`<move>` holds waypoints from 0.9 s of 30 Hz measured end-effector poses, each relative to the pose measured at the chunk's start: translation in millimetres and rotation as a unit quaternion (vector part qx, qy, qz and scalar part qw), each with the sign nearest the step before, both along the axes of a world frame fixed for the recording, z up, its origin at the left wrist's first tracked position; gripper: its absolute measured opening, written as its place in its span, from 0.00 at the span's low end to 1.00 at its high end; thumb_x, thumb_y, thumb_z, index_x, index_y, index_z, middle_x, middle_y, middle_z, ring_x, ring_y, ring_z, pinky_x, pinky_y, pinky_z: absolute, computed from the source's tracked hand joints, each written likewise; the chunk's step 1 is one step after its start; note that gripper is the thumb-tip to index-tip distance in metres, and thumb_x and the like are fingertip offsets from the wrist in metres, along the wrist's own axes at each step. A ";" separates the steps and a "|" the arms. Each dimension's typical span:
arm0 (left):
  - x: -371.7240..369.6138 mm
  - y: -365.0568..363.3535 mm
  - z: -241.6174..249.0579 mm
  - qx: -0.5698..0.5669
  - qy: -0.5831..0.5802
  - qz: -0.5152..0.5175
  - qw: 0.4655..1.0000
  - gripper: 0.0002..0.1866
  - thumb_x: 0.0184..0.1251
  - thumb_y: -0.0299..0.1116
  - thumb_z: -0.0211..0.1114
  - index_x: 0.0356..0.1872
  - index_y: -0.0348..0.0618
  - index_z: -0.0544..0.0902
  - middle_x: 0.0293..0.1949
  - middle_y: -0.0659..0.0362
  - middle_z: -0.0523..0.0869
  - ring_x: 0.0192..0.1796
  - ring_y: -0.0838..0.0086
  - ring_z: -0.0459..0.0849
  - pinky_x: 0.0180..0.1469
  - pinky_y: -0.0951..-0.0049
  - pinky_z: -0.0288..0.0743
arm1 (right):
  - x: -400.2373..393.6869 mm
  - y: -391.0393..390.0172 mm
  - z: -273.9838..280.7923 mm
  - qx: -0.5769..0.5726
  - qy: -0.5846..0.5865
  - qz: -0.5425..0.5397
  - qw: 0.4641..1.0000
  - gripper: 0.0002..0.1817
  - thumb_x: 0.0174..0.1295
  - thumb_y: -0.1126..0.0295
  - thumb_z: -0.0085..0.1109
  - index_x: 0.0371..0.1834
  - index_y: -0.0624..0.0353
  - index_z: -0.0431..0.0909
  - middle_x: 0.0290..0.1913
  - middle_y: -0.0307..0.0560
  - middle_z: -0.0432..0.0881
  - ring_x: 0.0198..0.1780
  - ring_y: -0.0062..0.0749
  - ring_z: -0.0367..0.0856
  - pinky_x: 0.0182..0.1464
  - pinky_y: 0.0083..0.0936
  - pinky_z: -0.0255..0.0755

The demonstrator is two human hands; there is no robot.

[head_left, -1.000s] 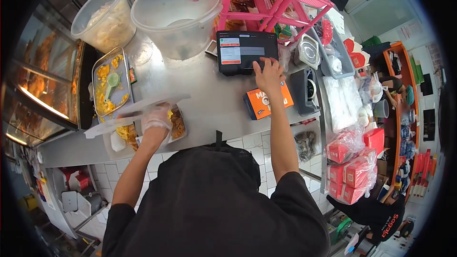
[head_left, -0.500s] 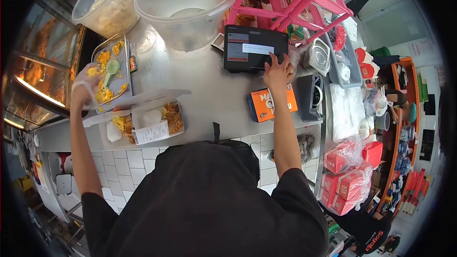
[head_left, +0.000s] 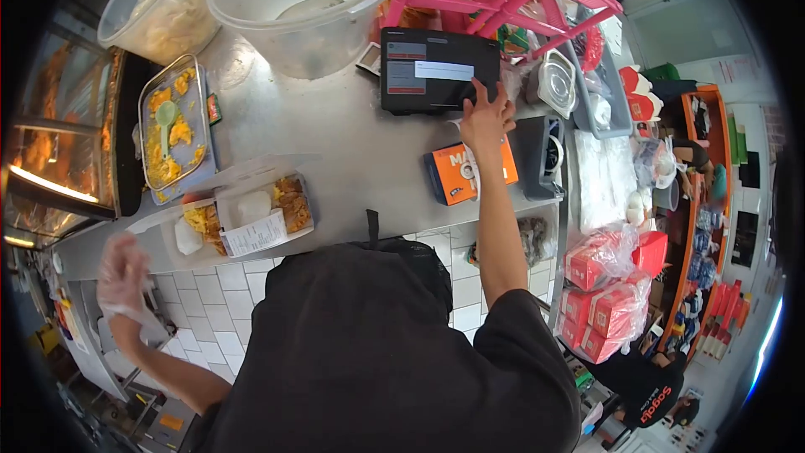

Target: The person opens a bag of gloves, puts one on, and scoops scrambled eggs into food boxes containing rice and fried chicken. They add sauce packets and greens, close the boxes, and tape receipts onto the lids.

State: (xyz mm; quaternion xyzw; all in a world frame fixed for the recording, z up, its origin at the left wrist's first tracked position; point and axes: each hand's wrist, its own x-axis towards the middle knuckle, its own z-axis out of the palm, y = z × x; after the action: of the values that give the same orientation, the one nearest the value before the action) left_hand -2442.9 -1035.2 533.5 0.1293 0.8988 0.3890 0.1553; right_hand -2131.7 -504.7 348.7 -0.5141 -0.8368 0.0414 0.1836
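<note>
My right hand (head_left: 486, 117) reaches to the lower right of a black tablet (head_left: 439, 71) with its fingers spread; a fingertip is at the screen. Below it lies an orange box (head_left: 466, 173), partly behind my wrist. My left hand (head_left: 124, 273), in a clear plastic glove and blurred by motion, hangs off the counter's front edge at the left. Near it two open food boxes (head_left: 256, 239) hold rice, yellow food and browned pieces, with a printed receipt on the front. Behind them a metal tray (head_left: 201, 130) holds yellow food and a green spoon (head_left: 167, 114).
Two large clear tubs (head_left: 293, 42) stand at the back, beside a pink rack (head_left: 503, 0). A grey dispenser (head_left: 537, 164) sits right of the orange box. Red wrapped boxes (head_left: 599, 310) are at the right. Two other people are visible on the far right.
My left hand has moved from the tray down and toward me, past the counter edge. My right hand stays at the tablet. The whole view has shifted slightly.
</note>
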 end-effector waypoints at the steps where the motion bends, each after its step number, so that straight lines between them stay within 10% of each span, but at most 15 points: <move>1: 12.9 -3.8 -2.1 -0.118 -0.052 -0.046 0.991 0.17 0.69 0.28 0.64 0.57 0.50 0.79 0.39 0.59 0.87 0.40 0.79 0.83 0.44 0.77 0.76 | -0.2 0.6 -1.3 0.009 -0.003 -0.001 1.000 0.25 0.64 0.63 0.60 0.66 0.35 0.73 0.74 0.55 0.56 0.69 0.62 0.57 0.63 0.63 0.54; 4: 18.7 -20.7 -54.3 -0.234 -0.158 -0.061 0.957 0.16 0.66 0.29 0.65 0.55 0.50 0.81 0.40 0.53 0.88 0.41 0.74 0.86 0.44 0.73 0.78 | -4.7 12.1 -8.8 -0.019 -0.064 -0.030 0.997 0.26 0.64 0.56 0.60 0.67 0.33 0.73 0.77 0.53 0.55 0.72 0.69 0.56 0.65 0.72 0.53; 6: 35.4 -5.5 -64.2 -0.316 -0.001 -0.150 0.937 0.19 0.66 0.40 0.67 0.54 0.44 0.81 0.47 0.49 0.87 0.48 0.53 0.85 0.52 0.62 0.78 | 9.2 38.1 -42.2 0.055 -0.126 0.028 0.990 0.28 0.66 0.50 0.57 0.70 0.39 0.70 0.72 0.52 0.66 0.74 0.57 0.58 0.67 0.66 0.55; 14: 31.8 15.7 -129.4 -0.306 0.057 -0.050 0.949 0.22 0.60 0.28 0.64 0.58 0.49 0.79 0.53 0.51 0.86 0.55 0.54 0.83 0.59 0.59 0.76 | 4.3 -42.8 59.4 -0.016 0.024 0.037 0.999 0.27 0.71 0.50 0.54 0.72 0.36 0.68 0.73 0.53 0.64 0.72 0.55 0.61 0.69 0.56 0.57; 27: -9.2 37.1 -166.8 -0.441 0.164 -0.323 0.821 0.33 0.52 0.38 0.71 0.64 0.59 0.77 0.59 0.50 0.79 0.63 0.56 0.77 0.64 0.58 0.72 | 8.9 -100.0 73.3 -0.035 0.093 0.112 0.989 0.25 0.72 0.54 0.57 0.68 0.52 0.71 0.68 0.51 0.70 0.70 0.48 0.65 0.71 0.45 0.56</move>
State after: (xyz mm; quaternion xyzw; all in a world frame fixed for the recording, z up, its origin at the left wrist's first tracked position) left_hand -2452.1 -998.1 366.8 0.3912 0.8935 -0.1482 0.1630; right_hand -2122.8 -604.7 422.1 -0.4173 -0.8664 0.1383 0.2368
